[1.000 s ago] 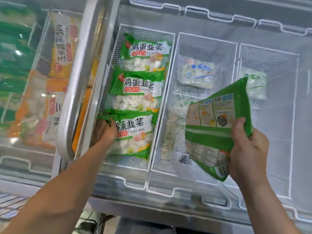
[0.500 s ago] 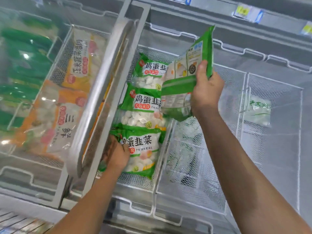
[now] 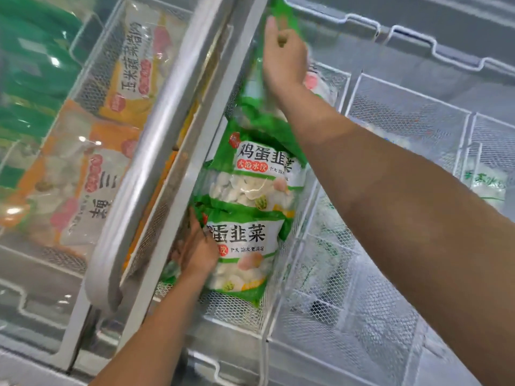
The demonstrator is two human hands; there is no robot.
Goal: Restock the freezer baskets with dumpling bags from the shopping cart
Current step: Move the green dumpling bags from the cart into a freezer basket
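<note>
Gripping a green dumpling bag (image 3: 281,12) at the basket's (image 3: 237,316) far end, right hand (image 3: 284,59); left hand (image 3: 195,252) curled on the nearest bag (image 3: 245,246).

You have two hands in view: your left hand (image 3: 195,253) and your right hand (image 3: 284,55). You can count three green dumpling bags in the nearest wire basket (image 3: 237,313): a front bag (image 3: 245,246), a middle bag (image 3: 259,174) and a far bag (image 3: 281,15) at the top. Under the glass lid at your left lie two orange bags (image 3: 131,65) (image 3: 83,185). To your right stand two more wire baskets (image 3: 362,288) (image 3: 490,140), one holding a single pale bag (image 3: 485,182); the other's contents are too blurred to count.
</note>
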